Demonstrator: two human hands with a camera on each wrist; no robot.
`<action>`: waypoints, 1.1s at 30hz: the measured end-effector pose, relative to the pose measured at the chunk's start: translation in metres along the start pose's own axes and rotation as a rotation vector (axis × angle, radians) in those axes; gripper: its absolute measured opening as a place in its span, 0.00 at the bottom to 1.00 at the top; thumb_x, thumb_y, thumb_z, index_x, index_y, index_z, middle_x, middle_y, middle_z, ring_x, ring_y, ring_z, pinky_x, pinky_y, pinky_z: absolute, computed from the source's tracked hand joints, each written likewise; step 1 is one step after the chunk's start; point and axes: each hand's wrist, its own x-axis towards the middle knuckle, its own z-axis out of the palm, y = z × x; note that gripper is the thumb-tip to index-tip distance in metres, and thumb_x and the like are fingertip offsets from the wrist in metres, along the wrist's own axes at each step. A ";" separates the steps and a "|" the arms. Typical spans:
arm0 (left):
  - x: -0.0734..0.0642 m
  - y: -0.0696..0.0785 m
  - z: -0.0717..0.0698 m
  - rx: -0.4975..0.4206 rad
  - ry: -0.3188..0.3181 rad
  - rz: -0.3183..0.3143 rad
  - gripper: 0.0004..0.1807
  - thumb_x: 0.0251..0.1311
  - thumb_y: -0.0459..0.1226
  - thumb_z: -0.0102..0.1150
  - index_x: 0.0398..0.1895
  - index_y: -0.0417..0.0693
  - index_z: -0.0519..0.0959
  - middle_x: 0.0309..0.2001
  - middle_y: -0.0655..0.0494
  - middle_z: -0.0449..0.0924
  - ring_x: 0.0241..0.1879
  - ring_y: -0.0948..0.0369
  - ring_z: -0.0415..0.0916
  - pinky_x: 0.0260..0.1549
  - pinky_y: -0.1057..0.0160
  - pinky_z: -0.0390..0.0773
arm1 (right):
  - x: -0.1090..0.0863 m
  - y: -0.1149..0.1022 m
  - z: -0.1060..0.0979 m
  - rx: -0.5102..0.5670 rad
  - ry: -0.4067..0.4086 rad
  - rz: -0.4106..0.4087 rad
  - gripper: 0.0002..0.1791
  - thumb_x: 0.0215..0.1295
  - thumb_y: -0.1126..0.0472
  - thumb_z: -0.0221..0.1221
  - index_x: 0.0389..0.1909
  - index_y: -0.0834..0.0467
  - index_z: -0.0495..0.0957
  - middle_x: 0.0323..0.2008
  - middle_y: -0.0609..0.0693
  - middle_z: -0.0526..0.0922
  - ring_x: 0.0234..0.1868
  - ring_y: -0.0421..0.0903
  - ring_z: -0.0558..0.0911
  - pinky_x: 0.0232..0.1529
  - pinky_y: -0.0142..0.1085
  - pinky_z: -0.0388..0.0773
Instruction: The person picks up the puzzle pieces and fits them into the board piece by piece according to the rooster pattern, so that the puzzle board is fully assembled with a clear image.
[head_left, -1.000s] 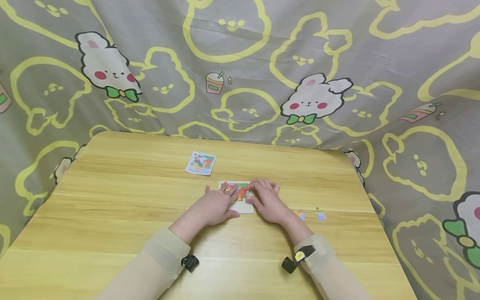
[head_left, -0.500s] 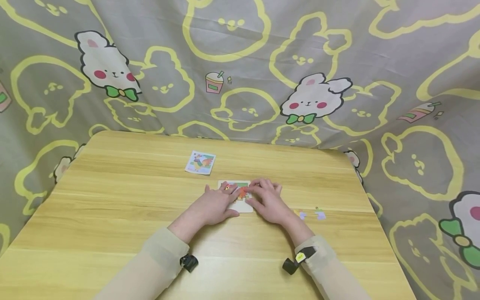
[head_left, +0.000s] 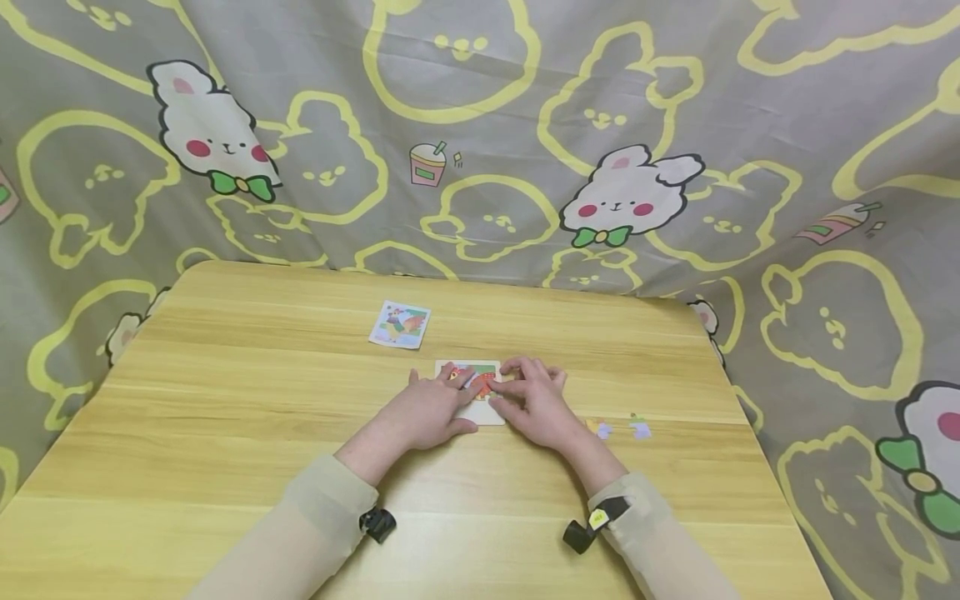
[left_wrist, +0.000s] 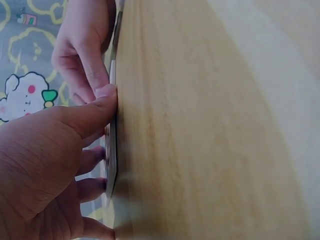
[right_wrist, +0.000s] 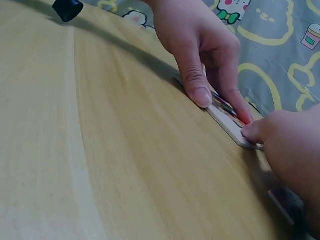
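Note:
A small puzzle board (head_left: 489, 414) lies flat on the table, its upper part filled with a red, orange and green picture (head_left: 482, 382) and its lower strip bare white. My left hand (head_left: 426, 412) rests on the board's left side, fingers spread over the picture; in the left wrist view its thumb meets the near edge. At the right side my right hand (head_left: 537, 407) presses the picture with its index fingertip, thumb at the board's edge. Whether a puzzle piece lies under that fingertip is hidden. Several loose puzzle pieces (head_left: 640, 430) lie right of the right forearm.
A square picture card (head_left: 400, 325) with a rooster-like bird lies behind the board, to its left. The wooden table (head_left: 247, 375) ends at a grey patterned curtain (head_left: 480, 133). A black wrist camera (head_left: 378, 525) hangs at the left cuff.
My right index finger has shifted slightly left and down over the picture, and the orange part beneath now looks more even. My left hand stays in place.

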 end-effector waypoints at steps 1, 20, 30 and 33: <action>0.000 0.000 0.000 0.001 0.000 -0.002 0.42 0.74 0.60 0.58 0.85 0.56 0.60 0.82 0.52 0.57 0.78 0.40 0.57 0.61 0.19 0.62 | 0.000 0.000 0.000 0.009 0.001 0.013 0.19 0.73 0.53 0.68 0.59 0.57 0.87 0.60 0.51 0.76 0.52 0.47 0.71 0.60 0.58 0.48; 0.001 0.000 0.002 -0.026 0.018 0.000 0.41 0.72 0.60 0.60 0.82 0.53 0.65 0.81 0.50 0.59 0.78 0.39 0.57 0.60 0.18 0.62 | 0.000 0.004 0.001 -0.061 0.088 0.007 0.19 0.65 0.48 0.74 0.51 0.54 0.91 0.57 0.51 0.78 0.51 0.49 0.73 0.62 0.66 0.48; 0.002 0.003 0.002 -0.011 0.002 -0.024 0.41 0.73 0.59 0.60 0.83 0.54 0.65 0.81 0.52 0.59 0.78 0.40 0.57 0.62 0.19 0.61 | 0.002 0.000 -0.003 -0.229 0.056 0.027 0.17 0.67 0.43 0.71 0.50 0.47 0.92 0.57 0.49 0.78 0.55 0.50 0.75 0.64 0.69 0.49; 0.002 0.005 0.001 -0.002 -0.011 -0.039 0.40 0.73 0.59 0.60 0.82 0.54 0.65 0.82 0.52 0.58 0.79 0.40 0.56 0.62 0.19 0.61 | 0.002 -0.004 -0.005 -0.289 0.037 0.023 0.17 0.70 0.42 0.69 0.52 0.45 0.92 0.58 0.50 0.78 0.56 0.51 0.75 0.63 0.70 0.49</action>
